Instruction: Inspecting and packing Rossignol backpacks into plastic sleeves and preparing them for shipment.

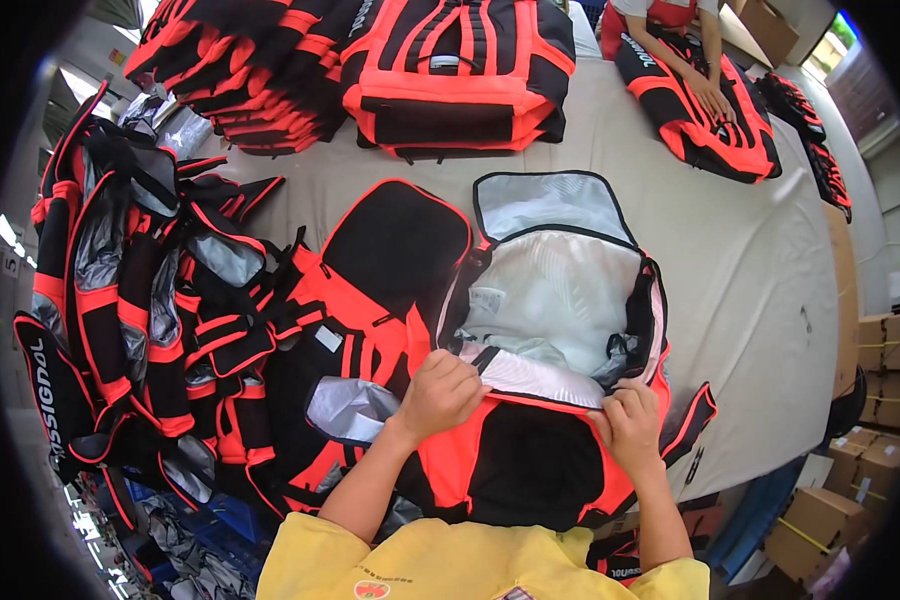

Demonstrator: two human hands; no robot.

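An orange-red and black backpack (535,450) lies in front of me with its main compartment wide open. Its lid flap (550,203), lined in silver-grey, is folded back away from me. Crumpled translucent white plastic (545,290) fills the inside. My left hand (442,393) is closed on the near rim of the opening at its left part. At the right end of the same rim, my right hand (630,418) pinches the edge between thumb and fingers. Between both hands the pale lining (540,377) of that near wall shows.
A heap of similar limp backpacks (150,300) covers the left side. Flattened bags are stacked (260,80) at the far left, beside a full backpack (460,90). Across the table (750,300), a co-worker's hands (710,95) rest on another backpack (700,110). Cardboard boxes (820,530) stand at right.
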